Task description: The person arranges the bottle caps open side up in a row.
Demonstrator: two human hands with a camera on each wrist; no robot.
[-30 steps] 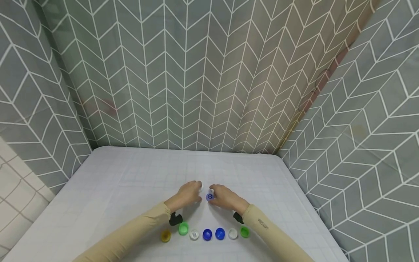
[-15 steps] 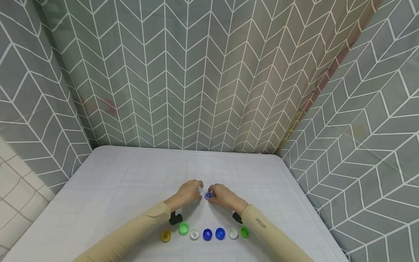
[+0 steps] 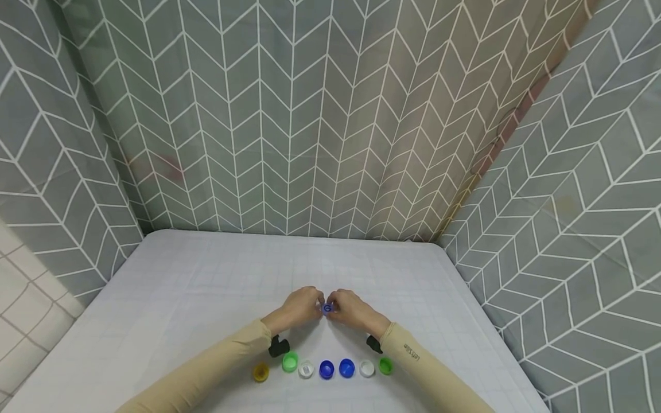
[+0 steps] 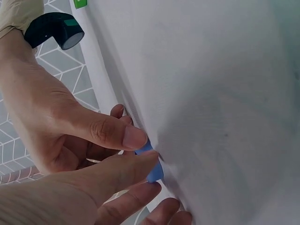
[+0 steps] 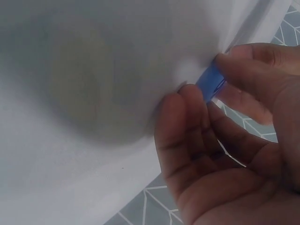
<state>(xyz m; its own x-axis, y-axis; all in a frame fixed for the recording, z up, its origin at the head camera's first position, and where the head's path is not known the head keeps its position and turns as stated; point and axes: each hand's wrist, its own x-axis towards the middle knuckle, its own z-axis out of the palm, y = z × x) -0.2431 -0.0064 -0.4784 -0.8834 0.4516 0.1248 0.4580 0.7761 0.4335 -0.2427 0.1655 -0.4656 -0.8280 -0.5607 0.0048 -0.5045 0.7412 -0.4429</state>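
Observation:
My left hand [image 3: 299, 305] and right hand [image 3: 351, 308] meet near the middle of the white table. Between their fingertips is a small blue bottle cap [image 3: 327, 309] with a dark mark on its top. Both hands pinch it. In the left wrist view, the thumbs of both hands lie close together on the blue cap [image 4: 155, 174]. From the right wrist view, the cap's blue side [image 5: 211, 84] shows between my right thumb and fingers, close over the cloth. The fingers cover much of what is under the cap.
In front of the hands lies a row of bottle caps: yellow [image 3: 261, 372], light green [image 3: 290, 361], white [image 3: 306, 369], dark blue [image 3: 327, 370], blue [image 3: 347, 368], a second white [image 3: 367, 369] and green [image 3: 386, 366]. A patterned grey curtain [image 3: 289, 126] surrounds the table [image 3: 232, 264].
My left hand has moved right, closing the gap to the right hand. A small whitish thing seen at the left fingertips is now mostly hidden. The blue cap has shifted slightly left.

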